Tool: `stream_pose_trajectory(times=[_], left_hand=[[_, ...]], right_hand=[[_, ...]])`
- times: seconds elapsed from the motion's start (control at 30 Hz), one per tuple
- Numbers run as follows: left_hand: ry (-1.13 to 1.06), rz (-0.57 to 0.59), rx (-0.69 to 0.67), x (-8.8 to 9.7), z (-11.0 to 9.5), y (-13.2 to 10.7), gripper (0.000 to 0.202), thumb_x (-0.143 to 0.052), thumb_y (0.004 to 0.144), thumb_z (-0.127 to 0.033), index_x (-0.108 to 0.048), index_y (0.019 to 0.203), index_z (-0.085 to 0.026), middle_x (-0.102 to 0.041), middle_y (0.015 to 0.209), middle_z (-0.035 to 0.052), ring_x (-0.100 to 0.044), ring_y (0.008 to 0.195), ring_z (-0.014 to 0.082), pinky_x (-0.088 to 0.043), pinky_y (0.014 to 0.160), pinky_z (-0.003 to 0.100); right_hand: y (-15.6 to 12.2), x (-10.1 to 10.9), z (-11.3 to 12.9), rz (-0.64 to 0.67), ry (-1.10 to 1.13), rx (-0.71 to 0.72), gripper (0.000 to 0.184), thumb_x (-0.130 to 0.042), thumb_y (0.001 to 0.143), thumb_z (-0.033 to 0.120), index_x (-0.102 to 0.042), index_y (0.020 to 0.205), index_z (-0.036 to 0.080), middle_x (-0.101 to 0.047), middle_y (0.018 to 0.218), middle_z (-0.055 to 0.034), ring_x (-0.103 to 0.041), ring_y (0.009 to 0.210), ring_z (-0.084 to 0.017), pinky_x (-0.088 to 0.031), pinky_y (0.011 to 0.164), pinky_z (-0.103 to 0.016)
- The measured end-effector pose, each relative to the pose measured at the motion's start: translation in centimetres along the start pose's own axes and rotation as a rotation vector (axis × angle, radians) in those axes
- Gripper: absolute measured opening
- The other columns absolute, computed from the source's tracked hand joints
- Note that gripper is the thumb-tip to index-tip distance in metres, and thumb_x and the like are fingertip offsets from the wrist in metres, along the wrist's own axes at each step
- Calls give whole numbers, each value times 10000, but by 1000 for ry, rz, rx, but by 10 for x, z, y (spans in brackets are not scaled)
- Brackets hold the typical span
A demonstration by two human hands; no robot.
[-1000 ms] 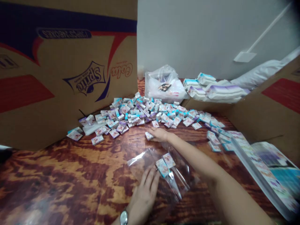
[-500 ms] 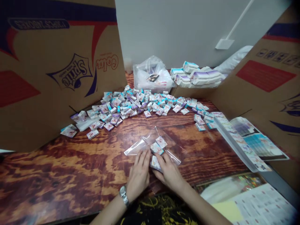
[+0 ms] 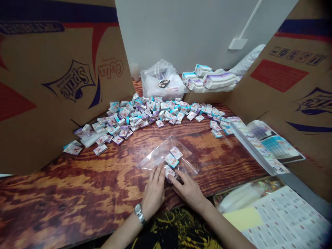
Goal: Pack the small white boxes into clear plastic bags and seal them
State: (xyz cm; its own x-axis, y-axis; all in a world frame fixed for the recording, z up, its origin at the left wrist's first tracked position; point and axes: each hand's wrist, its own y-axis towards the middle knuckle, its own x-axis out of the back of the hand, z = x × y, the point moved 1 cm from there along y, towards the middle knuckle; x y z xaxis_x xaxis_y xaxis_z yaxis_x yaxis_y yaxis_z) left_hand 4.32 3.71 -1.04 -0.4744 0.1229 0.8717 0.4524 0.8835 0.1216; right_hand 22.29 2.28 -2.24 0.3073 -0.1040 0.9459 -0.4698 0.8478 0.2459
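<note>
A clear plastic bag [image 3: 153, 159] lies flat on the table in front of me. Three small printed boxes are in a slanting row at the bag: a far box [image 3: 175, 152], a blue-edged middle box [image 3: 171, 160] and a near box [image 3: 169, 171]. My left hand [image 3: 155, 189] rests flat with fingers stretched out on the bag's near left part, beside the near box. My right hand [image 3: 187, 189] has its thumb and fingers around the near box's right and lower edges. Whether every box is fully inside the bag is hard to tell.
Many similar small boxes [image 3: 160, 123] are heaped across the table's back. Large cartons stand left [image 3: 64, 114] and right [image 3: 280, 97]. Behind the heap are a plastic bag bundle [image 3: 149, 83] and soft white packs [image 3: 220, 81]. Printed sheets [image 3: 277, 221] lie at the right.
My right thumb and fingers have shifted on the near box, showing more of its top face. My left hand stays nearly in place. The head view has turned slightly right.
</note>
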Motion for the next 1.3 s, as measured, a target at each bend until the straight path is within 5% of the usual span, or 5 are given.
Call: stream_pose_trajectory(times=[0.17,0.8,1.3], left_hand=[[0,0,-15,-3,-1,-1,812,-315,716,66,-67,1457,-152,-250,1488,150,-155,1388,268,-349,1051,496],[101,6,-74,1,-4,1,942,-294,650,114,115,1442,-193,-242,1498,128,-103,1395,261,-359,1055,463],[271,186,8,16,-13,14,933,-236,656,138,205,1404,-205,-169,1519,104,-77,1396,233,-473,943,336]], right_hand=[[0,-14,-5,-85,26,137,466,-422,888,66,-470,1327,214,-595,1169,-142,-588,1065,-217,-534,853,-337],[26,-26,-3,-48,-347,126,346,-400,917,184,-566,1212,255,-542,1301,-84,-581,792,-195,-450,626,-330],[39,-18,-40,-218,-301,185,364,-434,912,151,-521,1259,214,-577,1217,-116,-558,931,-201,-422,879,-398]])
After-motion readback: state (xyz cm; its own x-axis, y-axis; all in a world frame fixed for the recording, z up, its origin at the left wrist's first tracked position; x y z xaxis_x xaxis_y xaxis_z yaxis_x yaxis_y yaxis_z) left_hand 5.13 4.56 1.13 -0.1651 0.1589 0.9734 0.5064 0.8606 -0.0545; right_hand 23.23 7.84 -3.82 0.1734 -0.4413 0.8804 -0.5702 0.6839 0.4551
